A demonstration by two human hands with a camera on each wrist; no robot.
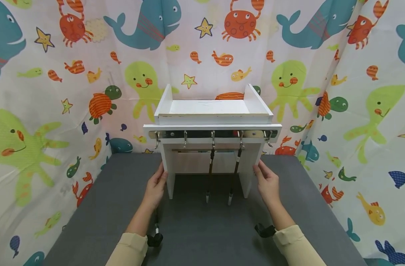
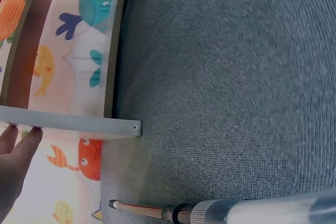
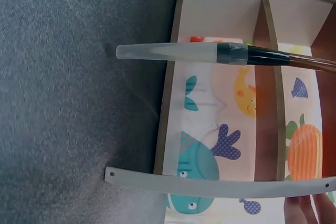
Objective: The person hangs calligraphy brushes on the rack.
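While I find no readable writing anywhere, my head view shows a white wooden rack with a row of metal hooks (image 1: 212, 122) standing on the grey felt tabletop (image 1: 196, 229), my left hand (image 1: 155, 188) and right hand (image 1: 267, 184) each laid flat-fingered against a side panel. Two brown-handled brushes with clear caps (image 1: 210, 173) hang from the hooks between the panels. From the left wrist, my fingertips (image 2: 21, 140) touch the panel's edge. From the right wrist, capped brushes cross before the sea-creature printed curtain (image 3: 220, 145).
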